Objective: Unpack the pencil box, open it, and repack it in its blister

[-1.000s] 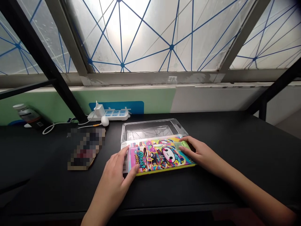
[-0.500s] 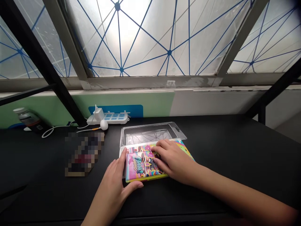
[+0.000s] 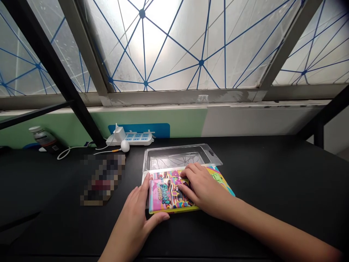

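Observation:
A bright pink and yellow cartoon-printed package (image 3: 161, 196) lies flat on the black desk, with a clear plastic tray (image 3: 174, 158) just behind it. My left hand (image 3: 136, 214) braces the package's near left corner. Its fingers touch the left edge and the thumb is spread along the front edge. Across the middle and right of the package rests my right hand (image 3: 204, 191), fingers slightly bent and thumb apart from them, covering part of the print. Whether the right fingertips pinch anything is hidden.
A white power strip (image 3: 139, 138) with a plugged-in adapter and cable stands against the wall. At the far left a dark bottle (image 3: 47, 139) with a white cap leans on the desk. A blurred-out item (image 3: 103, 182) lies left of my hands. Black frame bars (image 3: 58, 69) slant on both sides.
The whole view has shifted slightly, so everything sits a little further right and lower. Both hands keep nearly the same places on the package.

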Tool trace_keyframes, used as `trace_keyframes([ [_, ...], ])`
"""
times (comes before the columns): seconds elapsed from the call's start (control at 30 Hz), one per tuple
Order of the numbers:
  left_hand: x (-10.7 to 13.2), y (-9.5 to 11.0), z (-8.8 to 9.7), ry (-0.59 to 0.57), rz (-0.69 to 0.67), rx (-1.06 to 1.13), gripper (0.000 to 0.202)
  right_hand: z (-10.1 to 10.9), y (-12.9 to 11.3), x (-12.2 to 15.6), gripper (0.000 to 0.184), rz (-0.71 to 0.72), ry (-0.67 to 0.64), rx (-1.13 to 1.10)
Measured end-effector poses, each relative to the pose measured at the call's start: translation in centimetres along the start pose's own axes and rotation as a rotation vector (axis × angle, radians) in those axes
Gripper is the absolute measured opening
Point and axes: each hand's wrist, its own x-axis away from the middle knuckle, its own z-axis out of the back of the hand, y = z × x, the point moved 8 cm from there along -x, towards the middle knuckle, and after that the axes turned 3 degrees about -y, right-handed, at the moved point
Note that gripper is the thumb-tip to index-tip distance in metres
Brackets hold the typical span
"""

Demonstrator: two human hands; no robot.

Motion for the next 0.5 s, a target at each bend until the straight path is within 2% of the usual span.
trace_keyframes([
  [0.33, -0.2, 0.5, 0.7, -0.016, 0.086, 0.098, 0.096, 0.0, -0.5, 0.1, 0.012, 0.050, 0.115, 0.085],
  [0.43, -0.3, 0.8, 0.9, -0.014, 0.084, 0.125, 0.089, 1.0, -0.6, 0.0, 0.018, 0.069, 0.200, 0.075],
  [0.5, -0.4, 1.1, 0.9, -0.033, 0.052, 0.139, 0.076, 1.9, -1.1, 0.2, 0.022, 0.115, 0.266, 0.084],
])
